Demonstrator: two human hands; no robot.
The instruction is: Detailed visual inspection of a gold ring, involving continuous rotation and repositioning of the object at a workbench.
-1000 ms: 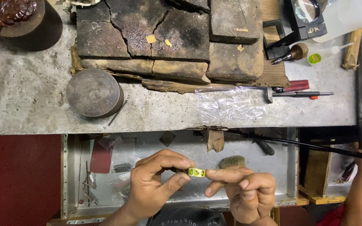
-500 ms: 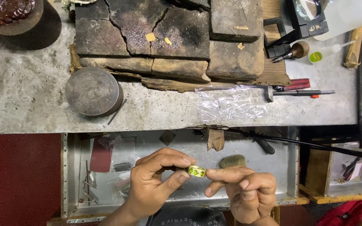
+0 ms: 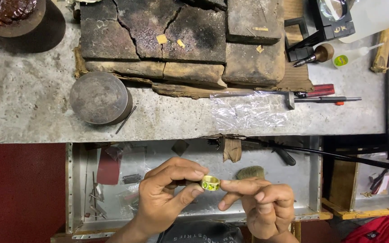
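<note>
A gold ring (image 3: 210, 183) with green stones is held between both hands over an open metal drawer (image 3: 314, 180) below the bench (image 3: 32, 108). The left hand (image 3: 165, 198) pinches the ring's left side between thumb and forefinger; the right hand (image 3: 266, 207) meets it from the right, forefinger and thumb tips closed on the band. So the fingers of both hands are clenched on the ring, which sits between the fingertips, touching both. The ring's opening seems to run roughly left to right, along the line between the hands, with the stones turned up toward the camera. Neither hand is clearly nearer; the ring lies midway.

Just behind the right hand lies a bristle brush (image 3: 250, 172) in the drawer, and small scraps and pins lie at the drawer's left end. On the bench above sit cracked soldering bricks (image 3: 176, 36) with tiny gold pieces, a round steel block (image 3: 99, 98), a crumpled clear plastic sheet (image 3: 248, 112) and a thin tool with a red mark (image 3: 327, 99). Nothing stands between the hands and the ring.
</note>
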